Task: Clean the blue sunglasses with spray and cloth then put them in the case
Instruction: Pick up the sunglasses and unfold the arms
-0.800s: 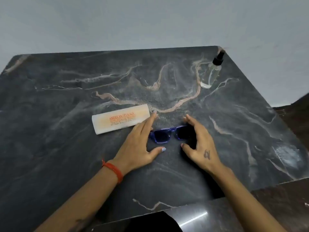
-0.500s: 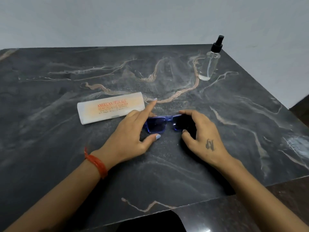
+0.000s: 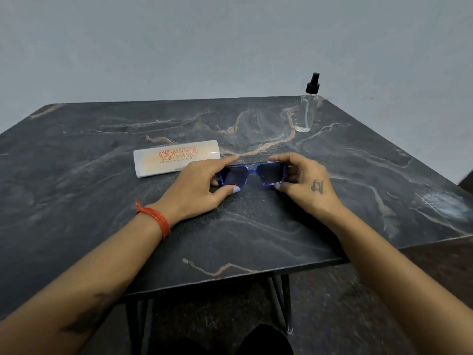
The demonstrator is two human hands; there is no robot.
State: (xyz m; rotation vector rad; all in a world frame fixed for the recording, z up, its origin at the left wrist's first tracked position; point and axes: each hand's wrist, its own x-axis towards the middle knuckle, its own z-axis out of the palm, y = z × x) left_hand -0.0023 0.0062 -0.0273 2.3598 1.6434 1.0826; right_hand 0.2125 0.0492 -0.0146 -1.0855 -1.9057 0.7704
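The blue sunglasses (image 3: 252, 174) are held just above the dark marble table (image 3: 102, 206), lenses tilted toward me. My left hand (image 3: 197, 185) pinches the left end of the frame between forefinger and thumb. My right hand (image 3: 304, 183) grips the right end with curled fingers. A white closed case (image 3: 176, 158) with red print lies just left of the glasses, behind my left hand. The clear spray bottle (image 3: 307, 108) with a black pump stands upright at the far right of the table. No cloth is in sight.
The table's front edge (image 3: 230, 278) runs below my forearms, with black metal legs (image 3: 281, 303) under it. A pale wall stands behind the table. A red thread band circles my left wrist (image 3: 153, 219).
Both hands have closed on the ends of the sunglasses and tipped them up off the table. The camera has tilted upward, so the table sits lower in view.
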